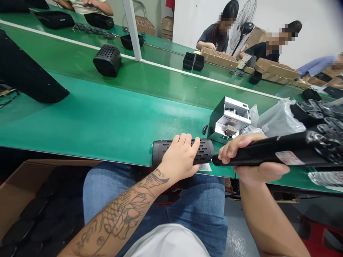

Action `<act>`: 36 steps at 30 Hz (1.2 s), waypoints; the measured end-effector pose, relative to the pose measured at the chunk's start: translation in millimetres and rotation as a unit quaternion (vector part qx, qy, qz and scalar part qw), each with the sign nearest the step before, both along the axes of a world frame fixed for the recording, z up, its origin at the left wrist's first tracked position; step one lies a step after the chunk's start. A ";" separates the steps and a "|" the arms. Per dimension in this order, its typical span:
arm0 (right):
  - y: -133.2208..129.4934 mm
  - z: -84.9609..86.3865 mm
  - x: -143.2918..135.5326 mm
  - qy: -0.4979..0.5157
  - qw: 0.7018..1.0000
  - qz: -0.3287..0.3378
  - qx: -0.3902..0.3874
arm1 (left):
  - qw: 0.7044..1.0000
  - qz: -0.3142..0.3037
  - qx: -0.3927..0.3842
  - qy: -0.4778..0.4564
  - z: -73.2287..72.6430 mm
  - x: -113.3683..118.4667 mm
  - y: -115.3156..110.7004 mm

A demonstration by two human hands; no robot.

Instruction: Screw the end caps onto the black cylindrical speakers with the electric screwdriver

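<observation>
My left hand [178, 159] lies over a black speaker housing [160, 148] with slotted holes, its fingers wrapped across the top. The housing rests on its side at the near edge of the green bench. In my right hand [250, 175] is a black electric screwdriver [268, 150], held level with its tip pointing left. That tip meets the right end of the housing; any screw there is too small to make out. Just behind stands a silver and black screw feeder [229, 119], beside a small black piece [205, 129].
Another black housing [107, 60] sits on the green conveyor [160, 76] beyond a white rail. Clear plastic bags [280, 116] and black parts [318, 114] crowd the right. A carton of black pieces [43, 210] stands lower left. Co-workers [218, 35] sit across the line.
</observation>
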State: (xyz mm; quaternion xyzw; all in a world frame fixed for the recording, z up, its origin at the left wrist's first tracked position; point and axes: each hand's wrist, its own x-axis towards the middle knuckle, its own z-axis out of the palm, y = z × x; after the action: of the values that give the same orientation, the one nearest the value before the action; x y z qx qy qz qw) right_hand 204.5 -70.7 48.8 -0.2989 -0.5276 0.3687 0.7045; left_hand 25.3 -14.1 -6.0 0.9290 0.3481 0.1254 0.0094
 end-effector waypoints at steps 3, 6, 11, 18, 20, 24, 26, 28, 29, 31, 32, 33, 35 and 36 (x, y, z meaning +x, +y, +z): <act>1.8 -0.2 -1.6 -0.004 1.000 0.015 -0.005 | 1.000 -0.001 0.000 0.004 1.6 0.0 0.1; 2.2 -1.3 -2.2 -0.003 0.999 0.027 -0.020 | 1.000 0.002 -0.003 0.005 2.4 -0.2 0.1; 3.1 -3.0 -0.4 -0.010 0.999 0.036 -0.023 | 1.000 -0.001 -0.004 0.005 1.6 -0.3 -0.1; 5.0 -7.1 -3.7 -0.021 0.999 0.022 -0.012 | 1.000 -0.007 -0.008 0.002 2.2 -1.7 0.4; 3.8 -3.0 -2.5 -0.028 0.999 0.020 -0.005 | 1.000 -0.009 -0.010 0.000 2.9 -2.5 0.3; 8.0 16.9 15.4 -0.043 0.999 -0.011 -0.007 | 1.000 -0.014 -0.007 0.000 3.5 -2.8 0.9; 18.4 26.8 30.6 -0.041 0.994 -0.097 0.020 | 1.000 -0.019 -0.004 0.004 3.8 -1.3 2.0; 33.5 31.6 46.5 -0.022 0.970 -0.230 0.070 | 1.000 -0.025 -0.004 0.007 4.3 1.9 2.9; 41.5 31.5 53.9 -0.012 0.954 -0.287 0.090 | 0.999 -0.030 -0.005 0.009 4.6 4.2 3.0; 55.6 26.2 66.6 -0.008 0.930 -0.351 0.106 | 0.999 -0.042 -0.007 0.010 5.2 9.8 2.0; 60.9 21.6 71.7 -0.015 0.929 -0.354 0.108 | 0.999 -0.048 -0.007 0.010 5.5 12.7 1.0; 64.9 16.2 75.7 -0.025 0.933 -0.344 0.106 | 0.999 -0.053 -0.007 0.010 5.6 15.4 -0.2; 68.7 5.1 80.6 -0.040 0.944 -0.313 0.095 | 0.998 -0.057 -0.008 0.005 6.0 18.1 -1.9; 68.9 0.3 81.4 -0.046 0.950 -0.297 0.086 | 0.998 -0.059 -0.011 0.003 6.3 17.6 -2.0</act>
State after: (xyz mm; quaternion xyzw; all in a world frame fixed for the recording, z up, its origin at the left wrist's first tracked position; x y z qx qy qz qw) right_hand 286.0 -1.8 49.1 -0.3973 -0.4761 0.0819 0.7803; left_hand 42.8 -16.1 0.4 0.9481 0.2939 0.1183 0.0260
